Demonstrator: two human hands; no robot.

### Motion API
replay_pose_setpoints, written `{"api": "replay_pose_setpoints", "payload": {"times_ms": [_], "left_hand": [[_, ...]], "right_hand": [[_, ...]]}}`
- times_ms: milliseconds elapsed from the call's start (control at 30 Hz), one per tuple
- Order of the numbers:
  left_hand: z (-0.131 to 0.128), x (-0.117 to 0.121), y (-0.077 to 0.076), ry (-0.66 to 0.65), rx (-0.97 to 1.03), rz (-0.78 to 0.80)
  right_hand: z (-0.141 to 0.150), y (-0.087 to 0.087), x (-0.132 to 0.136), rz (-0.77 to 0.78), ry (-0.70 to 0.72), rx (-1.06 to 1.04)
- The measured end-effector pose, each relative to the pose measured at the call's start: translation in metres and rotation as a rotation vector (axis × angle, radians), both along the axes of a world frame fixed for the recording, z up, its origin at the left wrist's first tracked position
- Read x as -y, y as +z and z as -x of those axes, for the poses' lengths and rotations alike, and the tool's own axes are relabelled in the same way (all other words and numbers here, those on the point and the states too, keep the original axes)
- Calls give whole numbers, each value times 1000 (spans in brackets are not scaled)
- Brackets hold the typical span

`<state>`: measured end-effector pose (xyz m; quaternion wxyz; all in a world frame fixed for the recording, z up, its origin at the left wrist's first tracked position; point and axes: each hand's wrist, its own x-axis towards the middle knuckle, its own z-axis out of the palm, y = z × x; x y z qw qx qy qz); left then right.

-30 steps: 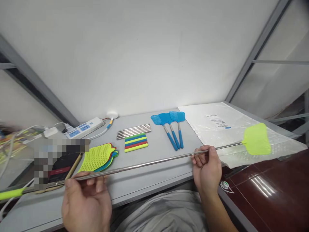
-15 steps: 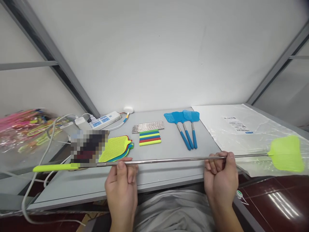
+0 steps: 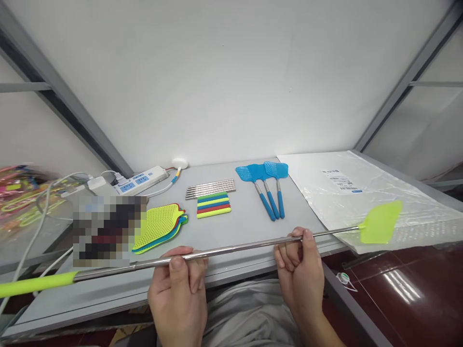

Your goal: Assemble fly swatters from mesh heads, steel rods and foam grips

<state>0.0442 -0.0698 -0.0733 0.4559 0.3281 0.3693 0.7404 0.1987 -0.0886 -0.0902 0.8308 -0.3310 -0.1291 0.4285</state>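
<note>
A telescopic fly swatter [image 3: 231, 248] is stretched long across my front, above the near edge of the table. Its yellow-green handle [image 3: 39, 284] points left and its yellow-green paddle [image 3: 380, 222] is at the right end. My left hand [image 3: 179, 294] pinches the metal rod left of the middle, thumb on top. Farther right, my right hand [image 3: 302, 274] grips the thinner part of the rod between thumb and fingers. Beyond the rod lie several loose swatter paddles [image 3: 159, 226], coloured handle grips [image 3: 213, 206], metal rods [image 3: 210, 188] and three blue fly swatters [image 3: 266, 190].
A white plastic mailer bag [image 3: 311, 178] with a label covers the table's right side. On the left are a power strip [image 3: 142, 180] with plugs and cables, a pixelated area [image 3: 108, 231], and bagged colourful items [image 3: 21, 197]. A wall [image 3: 224, 86] stands behind.
The view swung left, then partly back right. My left hand has slid right along the rod, so the hands are closer together. The paddle has turned and now shows at a slant.
</note>
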Motion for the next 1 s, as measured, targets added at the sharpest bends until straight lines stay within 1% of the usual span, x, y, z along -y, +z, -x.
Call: {"api": "replay_pose_setpoints", "payload": {"times_ms": [100, 200, 267, 300, 400, 467, 600, 667, 800, 1000], "left_hand": [[1, -3, -1, -13, -1, -51], [7, -7, 0, -38, 38, -56], [13, -10, 1, -24, 77, -46], [16, -12, 3, -3, 94, -48], [24, -15, 7, 71, 125, -71], [27, -16, 10, 87, 126, -70], [28, -16, 14, 110, 155, -43], [27, -16, 14, 104, 174, -30], [26, -17, 11, 66, 183, -10], [25, -16, 8, 109, 174, -28]], "right_hand": [[-2, -4, 1, -50, 138, 61], [-13, -8, 1, -49, 302, 167], [-25, -8, 0, -32, 336, 202], [-33, -7, 0, -26, 313, 194], [-54, 0, -1, -32, 144, 93], [-63, 5, -1, -38, 78, 27], [-65, 9, -1, -50, 127, -28], [-61, 8, -1, -64, 109, -11], [-56, 3, -1, -98, 25, 56], [-50, 1, -1, -110, 57, 86]]}}
